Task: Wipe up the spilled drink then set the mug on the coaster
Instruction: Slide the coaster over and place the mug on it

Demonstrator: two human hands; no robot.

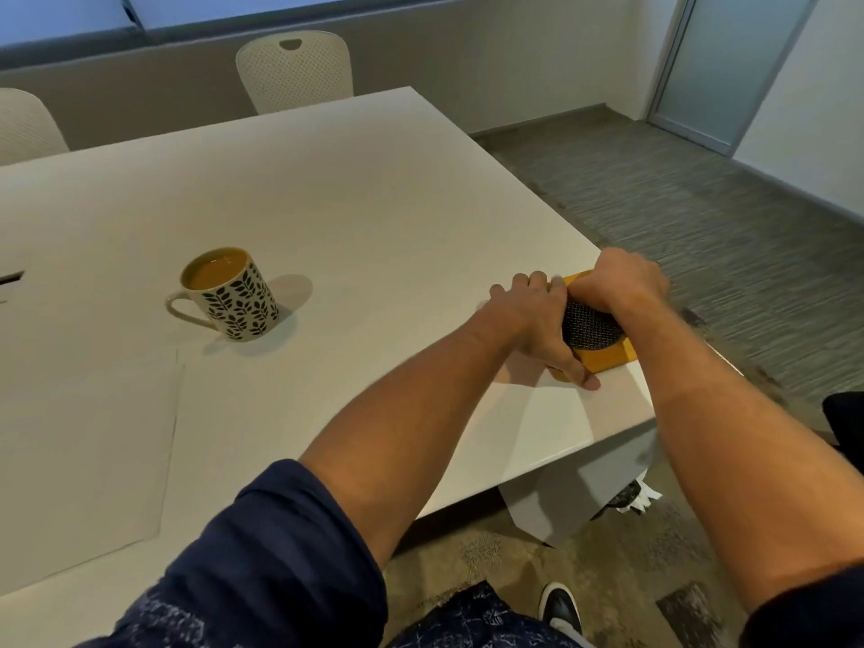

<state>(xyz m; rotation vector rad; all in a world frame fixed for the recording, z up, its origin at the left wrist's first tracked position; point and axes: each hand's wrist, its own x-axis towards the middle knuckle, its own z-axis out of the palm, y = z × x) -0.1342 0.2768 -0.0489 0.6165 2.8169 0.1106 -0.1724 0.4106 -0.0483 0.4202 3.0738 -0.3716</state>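
At the far left edge, a cream perforated plastic chair point(23, 123) stands behind the white rectangular desk point(355, 189). A flat white sheet or inset panel point(84, 451) lies on the desk's near left part. Further right stands the white ceramic mug with a black leaf pattern point(234, 297), upright, its handle pointing left and toward the camera, filled nearly to the rim with light brown drink. It sits well apart from both hands, directly on the desk. No wet patch can be made out on the desk surface.

Behind the desk, near the middle, is a 2nd cream perforated chair point(294, 67).

Right of the mug, the left hand point(537, 320) reaches across from a rolled-up dark blue sleeve point(262, 554). Its palm faces down with the fingers spread, and its thumb presses on the near edge of the yellow wooden square holder point(608, 357) at the desk's right edge. The grip here is wide and flat, steadying rather than enclosing.

Inside the holder lies the round black woven coaster point(591, 327), partly hidden by both hands. The right hand point(622, 282) curls over its far side, fingers bent in a narrow grip on the coaster's rim.

Below the desk's corner, a dark shoe with a white sole point(561, 605) rests on the grey carpet floor point(701, 203).
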